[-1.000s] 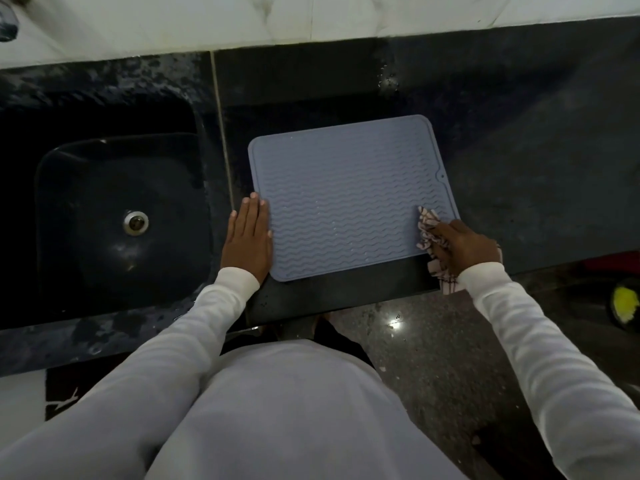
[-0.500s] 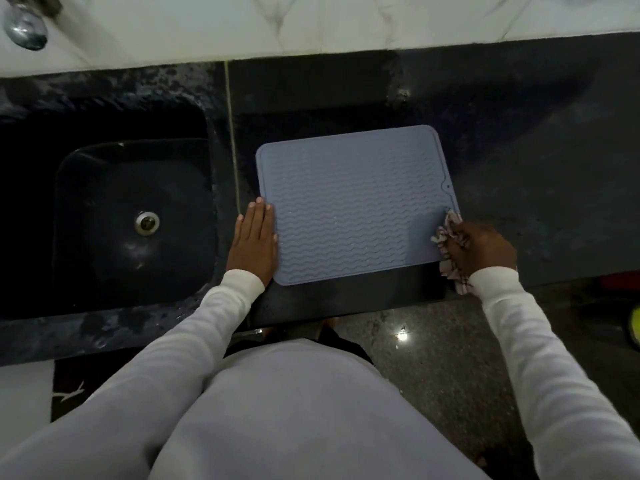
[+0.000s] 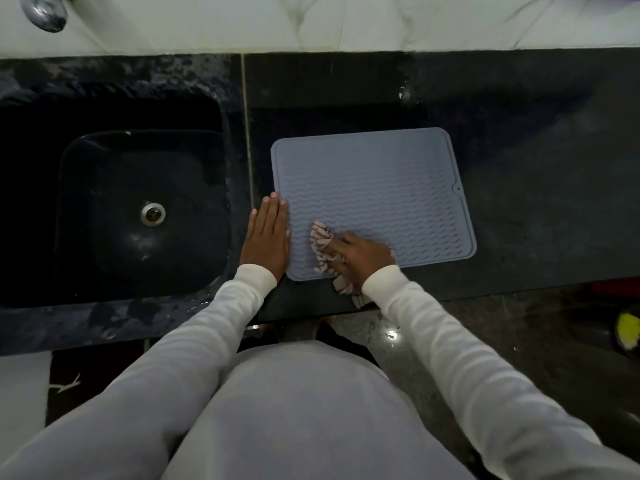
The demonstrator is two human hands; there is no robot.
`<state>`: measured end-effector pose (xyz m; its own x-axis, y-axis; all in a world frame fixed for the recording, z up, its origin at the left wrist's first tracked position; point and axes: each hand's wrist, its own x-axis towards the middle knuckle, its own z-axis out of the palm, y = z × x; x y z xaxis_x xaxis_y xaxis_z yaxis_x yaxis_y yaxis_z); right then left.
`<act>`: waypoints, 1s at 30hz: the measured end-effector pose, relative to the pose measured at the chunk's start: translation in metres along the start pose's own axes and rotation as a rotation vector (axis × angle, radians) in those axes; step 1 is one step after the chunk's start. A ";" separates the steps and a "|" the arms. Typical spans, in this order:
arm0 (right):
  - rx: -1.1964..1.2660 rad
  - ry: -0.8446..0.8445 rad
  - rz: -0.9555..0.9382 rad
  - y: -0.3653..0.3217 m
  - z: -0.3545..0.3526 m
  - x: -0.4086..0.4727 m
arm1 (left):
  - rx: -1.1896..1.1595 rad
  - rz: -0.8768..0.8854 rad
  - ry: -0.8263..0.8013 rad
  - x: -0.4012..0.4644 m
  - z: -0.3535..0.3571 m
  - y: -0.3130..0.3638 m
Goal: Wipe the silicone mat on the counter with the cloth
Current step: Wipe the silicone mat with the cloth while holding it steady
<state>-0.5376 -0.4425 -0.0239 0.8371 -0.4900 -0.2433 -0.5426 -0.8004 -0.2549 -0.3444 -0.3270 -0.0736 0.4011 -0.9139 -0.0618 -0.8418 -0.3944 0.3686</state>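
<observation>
Most of the mat (image 3: 374, 188) lies unwiped beyond and right of the right hand (image 3: 360, 254), whose fingers bunch the cloth (image 3: 322, 244) at its near-left corner; left hand (image 3: 266, 237) presses flat, fingers straight, on the left edge.

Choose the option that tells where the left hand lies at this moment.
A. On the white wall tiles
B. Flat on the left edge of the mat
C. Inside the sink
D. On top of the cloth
B: the left hand lies flat with straight fingers on the left edge of the grey mat, while the right hand holds the cloth on the mat's near part.
</observation>
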 end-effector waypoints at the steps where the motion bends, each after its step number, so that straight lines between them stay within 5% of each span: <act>1: -0.035 -0.012 -0.006 0.011 -0.005 -0.005 | -0.007 0.004 0.005 0.000 0.000 0.000; 10: -0.212 -0.169 0.159 0.115 -0.051 -0.047 | 0.022 0.012 0.010 0.001 0.002 -0.003; 19: -0.112 -0.070 0.470 0.183 -0.046 -0.084 | 0.041 0.029 0.002 0.001 -0.001 -0.004; 30: 0.038 0.339 0.402 0.142 -0.060 -0.064 | 0.141 0.063 -0.049 0.003 -0.013 -0.006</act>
<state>-0.6643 -0.5455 0.0120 0.5343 -0.8452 -0.0138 -0.8226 -0.5161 -0.2388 -0.3333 -0.3265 -0.0642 0.3305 -0.9396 -0.0888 -0.9086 -0.3422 0.2395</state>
